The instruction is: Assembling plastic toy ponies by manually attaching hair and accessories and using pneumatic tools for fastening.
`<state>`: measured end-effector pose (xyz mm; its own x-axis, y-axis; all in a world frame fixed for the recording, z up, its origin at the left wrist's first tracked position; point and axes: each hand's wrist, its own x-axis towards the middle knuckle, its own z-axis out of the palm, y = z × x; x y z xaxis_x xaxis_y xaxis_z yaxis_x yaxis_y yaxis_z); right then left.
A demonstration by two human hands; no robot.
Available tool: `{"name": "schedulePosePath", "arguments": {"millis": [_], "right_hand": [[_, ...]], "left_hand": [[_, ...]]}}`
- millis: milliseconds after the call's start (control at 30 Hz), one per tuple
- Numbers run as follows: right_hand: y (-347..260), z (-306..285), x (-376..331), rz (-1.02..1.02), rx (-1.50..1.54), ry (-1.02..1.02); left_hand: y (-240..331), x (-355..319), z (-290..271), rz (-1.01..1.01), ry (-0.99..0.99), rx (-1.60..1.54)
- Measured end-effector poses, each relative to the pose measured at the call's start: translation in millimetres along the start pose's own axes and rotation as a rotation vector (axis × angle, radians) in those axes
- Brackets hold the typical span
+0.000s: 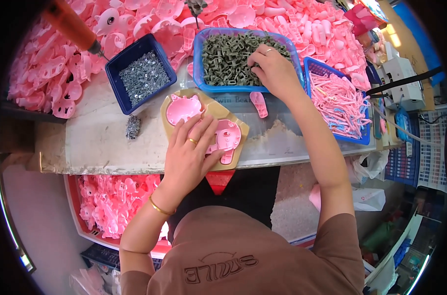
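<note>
Flat over a tan moulded holder (212, 104) lies my left hand (189, 150), fingers spread and touching the pink plastic shells in it. One rounded pink shell half (183, 107) sits at the holder's upper left. Another shell half (231, 132), with a small round piece inside, sits at its right, partly under my fingers. My right hand (275, 71) reaches into a blue bin (198, 69) full of small grey-green plastic parts (223, 51). Its fingers are pinched together among them; what they grip is hidden. A small pink part (259, 104) lies just below the bin.
A navy box (113, 73) of screws stands left, beneath an orange power screwdriver (73, 24); a screw-covered clump (132, 127) lies nearby. Right is a blue basket (339, 135) of thin pink pieces. Pink shells (159, 14) heap along the back. A red crate (73, 196) sits below the table.
</note>
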<state>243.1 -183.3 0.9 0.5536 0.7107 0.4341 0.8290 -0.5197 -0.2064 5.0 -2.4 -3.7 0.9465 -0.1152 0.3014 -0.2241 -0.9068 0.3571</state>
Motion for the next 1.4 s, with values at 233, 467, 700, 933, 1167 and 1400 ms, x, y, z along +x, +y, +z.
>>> {"name": "schedulePosePath", "arguments": {"millis": [233, 467, 700, 933, 1167, 1400], "right_hand": [[-28, -42, -7, 0.000, 0.394, -0.011], [-92, -62, -48, 0.197, 0.888, -0.229], [70, -83, -95, 0.562, 0.069, 0.115], [113, -63, -79, 0.671, -0.190, -0.256], [122, -91, -95, 0.815, 0.241, 0.091], [124, -98, -116, 0.918, 0.926, 0.295]], "left_hand": [[3, 25, -17, 0.018, 0.102, -0.056], [17, 38, -13, -0.149, -0.036, -0.561], [27, 31, -11, -0.246, -0.002, -0.853], [31, 33, -12, -0.292, -0.074, -0.876], [19, 28, -16, -0.521, -0.061, -1.233], [18, 30, -13, -0.527, -0.067, -1.305]]}}
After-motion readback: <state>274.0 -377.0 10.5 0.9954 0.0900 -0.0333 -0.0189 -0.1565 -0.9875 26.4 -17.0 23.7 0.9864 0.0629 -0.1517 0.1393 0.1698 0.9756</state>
